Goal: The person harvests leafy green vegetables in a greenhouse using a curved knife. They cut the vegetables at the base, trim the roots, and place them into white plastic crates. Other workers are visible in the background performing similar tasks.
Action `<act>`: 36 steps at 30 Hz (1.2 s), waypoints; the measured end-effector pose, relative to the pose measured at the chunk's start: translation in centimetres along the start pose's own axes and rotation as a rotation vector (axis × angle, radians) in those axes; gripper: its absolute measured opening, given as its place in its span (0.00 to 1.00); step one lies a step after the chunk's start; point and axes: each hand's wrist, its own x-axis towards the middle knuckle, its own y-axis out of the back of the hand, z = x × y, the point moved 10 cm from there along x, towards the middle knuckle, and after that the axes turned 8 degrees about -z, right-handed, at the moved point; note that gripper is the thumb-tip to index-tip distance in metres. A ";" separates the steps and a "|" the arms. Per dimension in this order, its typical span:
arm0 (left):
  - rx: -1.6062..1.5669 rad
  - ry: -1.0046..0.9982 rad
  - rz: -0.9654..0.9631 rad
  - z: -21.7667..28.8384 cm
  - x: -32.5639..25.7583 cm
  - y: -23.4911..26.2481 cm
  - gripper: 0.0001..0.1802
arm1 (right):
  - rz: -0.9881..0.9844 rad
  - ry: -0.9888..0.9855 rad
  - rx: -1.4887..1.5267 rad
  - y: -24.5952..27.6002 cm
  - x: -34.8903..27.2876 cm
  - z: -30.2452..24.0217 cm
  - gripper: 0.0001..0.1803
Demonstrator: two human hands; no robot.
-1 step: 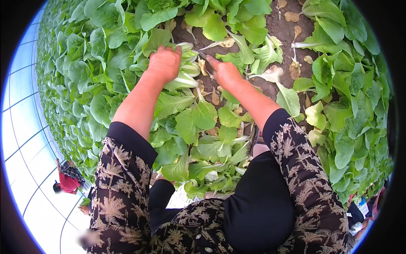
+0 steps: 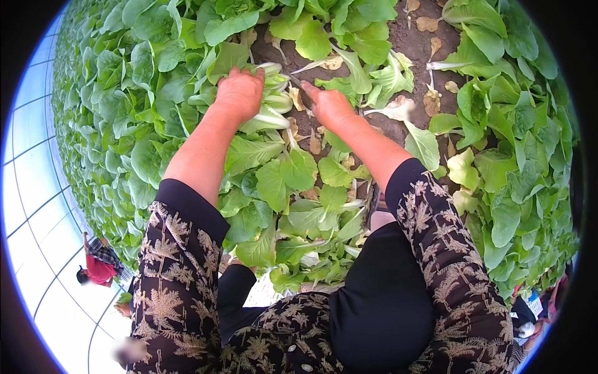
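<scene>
Gripping a pale-stemmed leafy green plant (image 2: 269, 100), the left hand (image 2: 240, 92) is closed over its stalks on the soil bed (image 2: 411, 43). Right hand (image 2: 329, 107) is closed on a thin blade-like tool (image 2: 299, 83) beside the stalks. Head view: both hands match the earlier frame.

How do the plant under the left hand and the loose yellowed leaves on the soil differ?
The leafy green plant gripped by the left hand is whole, with white stalks bunched together and fresh green leaves; the yellowed leaves are single, brownish pieces. The plant is held in a hand; the yellowed leaves lie untouched on bare soil, beyond the right hand. Both sit in the same vegetable bed.
</scene>
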 end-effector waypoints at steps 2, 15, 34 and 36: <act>0.009 -0.009 0.010 0.1 -0.4 0.0 0.30 | -0.013 0.011 -0.012 0.1 -0.5 -0.3 0.34; 0.070 -0.032 0.124 1.0 -2.1 -0.2 0.33 | -0.113 -0.038 -0.053 -2.7 -4.7 0.8 0.34; -0.188 -0.118 0.645 4.7 -19.7 4.6 0.44 | 0.130 0.351 0.669 10.6 -11.2 -5.8 0.32; -0.220 -0.095 0.665 4.3 -21.9 5.0 0.43 | 0.170 0.263 0.619 11.3 -11.8 -6.7 0.29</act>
